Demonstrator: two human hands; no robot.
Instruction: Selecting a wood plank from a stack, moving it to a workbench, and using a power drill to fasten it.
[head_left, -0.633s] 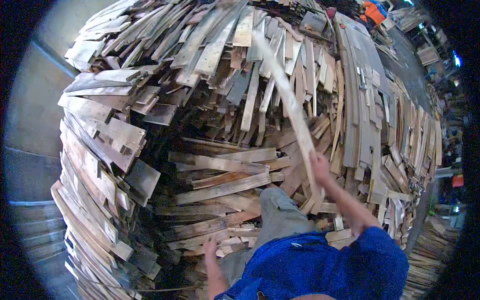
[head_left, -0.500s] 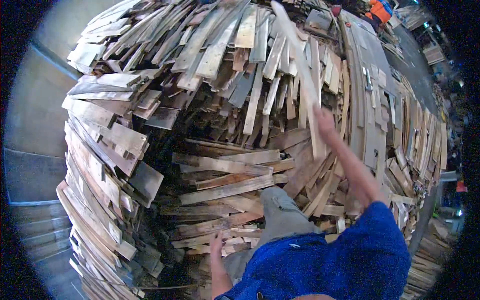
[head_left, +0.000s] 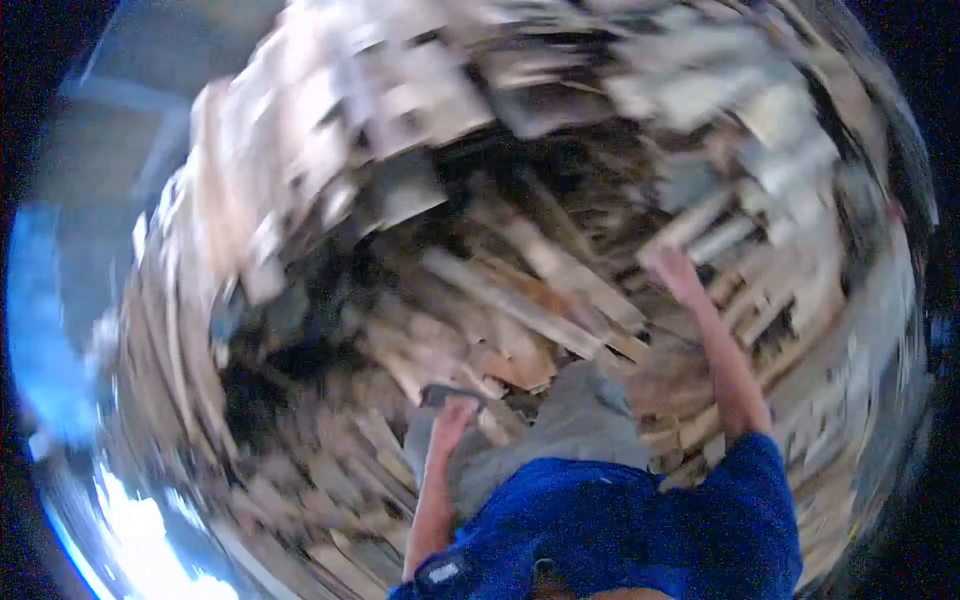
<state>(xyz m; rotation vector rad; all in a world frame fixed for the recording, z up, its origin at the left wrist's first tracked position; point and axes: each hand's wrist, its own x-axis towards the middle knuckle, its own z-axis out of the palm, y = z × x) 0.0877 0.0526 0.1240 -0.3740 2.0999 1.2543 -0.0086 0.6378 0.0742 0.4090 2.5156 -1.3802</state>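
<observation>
My left hand (head_left: 460, 408) is closed over my lap at a small dark flat piece (head_left: 436, 395), whose kind the blur hides. Farther right, my right hand (head_left: 675, 270) reaches out beside the end of a short pale board (head_left: 690, 228). Motion smears its fingers, so whether it grips that board is unclear. Between my hands and beyond my knees, loose wooden planks (head_left: 510, 305) lie criss-cross.
Stacked boards (head_left: 390, 105) rise in a curved wall ahead, with a dark hollow beneath. More boards (head_left: 180, 340) stand along the left and others (head_left: 840, 390) along the right. A bright patch (head_left: 150, 530) shows at the lower left.
The view has swung round and blurred. The long plank held in my right hand earlier is no longer plainly seen there. My left hand, earlier without anything visible, now has a dark piece at it.
</observation>
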